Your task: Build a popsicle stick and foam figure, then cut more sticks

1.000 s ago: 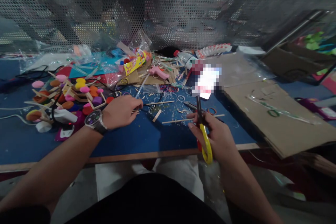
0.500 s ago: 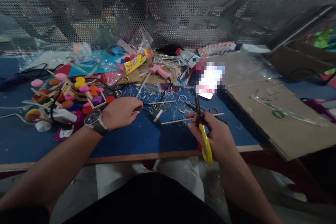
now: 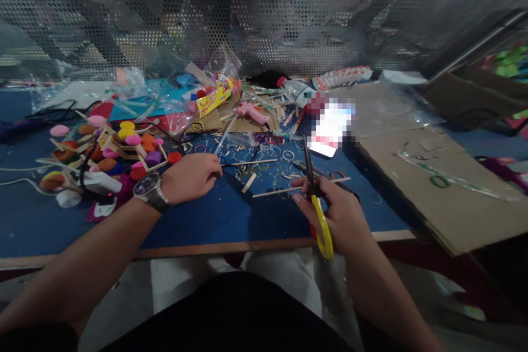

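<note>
My right hand point(image 3: 344, 214) is closed around yellow-handled scissors point(image 3: 320, 225), whose dark blades point away from me. A thin wooden stick point(image 3: 274, 192) lies on the blue table and passes behind that hand's fingers. My left hand point(image 3: 193, 177), with a watch point(image 3: 148, 190) on the wrist, rests on the table with its fingers curled under. Whatever it may hold is hidden. Just past its fingertips lie another thin stick point(image 3: 256, 162) and a short flat wooden piece point(image 3: 248, 183). A utility-knife-like tool point(image 3: 303, 166) lies beyond my right hand.
At left is a pile of wooden pieces with colourful tubs point(image 3: 111, 146). A pink glue gun point(image 3: 253, 114), a bottle point(image 3: 297, 91) and a lit phone point(image 3: 330, 129) lie farther back. Cardboard point(image 3: 445, 181) covers the right side. A perforated metal panel point(image 3: 247, 16) stands behind.
My left hand has drawn back slightly to the left, and the small pale bits seen by its fingertips no longer show. My right hand and the scissors have barely moved.
</note>
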The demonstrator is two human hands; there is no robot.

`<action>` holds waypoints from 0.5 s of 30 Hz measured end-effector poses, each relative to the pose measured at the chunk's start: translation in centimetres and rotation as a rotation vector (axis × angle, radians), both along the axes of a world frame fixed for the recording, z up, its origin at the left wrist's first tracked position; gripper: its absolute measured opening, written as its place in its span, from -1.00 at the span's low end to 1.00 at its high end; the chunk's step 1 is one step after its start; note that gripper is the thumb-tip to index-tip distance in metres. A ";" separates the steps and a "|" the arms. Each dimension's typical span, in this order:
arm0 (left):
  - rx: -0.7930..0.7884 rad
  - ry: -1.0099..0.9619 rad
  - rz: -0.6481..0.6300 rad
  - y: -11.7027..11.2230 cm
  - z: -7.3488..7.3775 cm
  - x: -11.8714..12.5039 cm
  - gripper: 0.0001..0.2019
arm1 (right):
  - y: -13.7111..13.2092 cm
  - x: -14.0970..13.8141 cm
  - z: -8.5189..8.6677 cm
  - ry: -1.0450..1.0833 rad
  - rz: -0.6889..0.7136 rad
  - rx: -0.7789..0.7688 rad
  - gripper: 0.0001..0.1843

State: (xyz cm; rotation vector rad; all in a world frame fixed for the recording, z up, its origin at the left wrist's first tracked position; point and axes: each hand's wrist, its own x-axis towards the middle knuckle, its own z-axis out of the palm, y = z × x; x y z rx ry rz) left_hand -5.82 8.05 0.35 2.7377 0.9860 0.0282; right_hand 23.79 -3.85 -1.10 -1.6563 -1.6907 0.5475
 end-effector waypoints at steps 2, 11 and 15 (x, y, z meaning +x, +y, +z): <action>-0.002 -0.008 0.001 0.0 0.0 0.0 -0.78 | 0.0 0.0 -0.1 0.003 0.000 0.004 -0.77; -0.008 -0.040 0.011 0.2 -0.3 -0.4 -0.77 | 0.1 0.0 -0.1 0.015 0.010 0.019 -0.77; -0.008 -0.047 0.010 0.2 -0.3 -0.5 -0.78 | 0.0 0.0 -0.2 0.014 0.003 0.006 -0.75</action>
